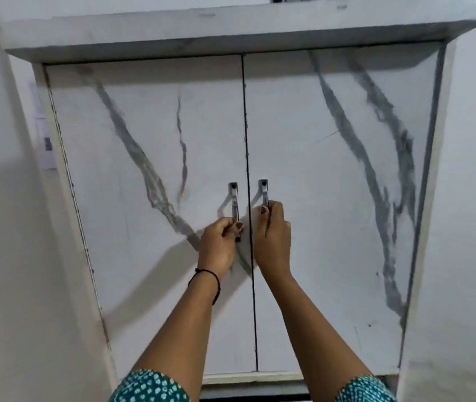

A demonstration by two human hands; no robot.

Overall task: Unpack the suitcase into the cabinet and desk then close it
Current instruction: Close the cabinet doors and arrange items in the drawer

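A white cabinet with grey marble veins fills the view. Its left door (149,198) and right door (332,198) stand shut, meeting at a thin dark seam. Each door carries a vertical metal handle beside the seam. My left hand (220,245) grips the lower part of the left handle (234,201). My right hand (273,236) grips the right handle (264,190) a little higher. The suitcase and the desk are out of sight.
A white ledge (231,33) juts out above the doors. White walls flank the cabinet, and a paper notice (45,140) hangs on the left wall. A dark gap runs under the cabinet's bottom edge (254,394).
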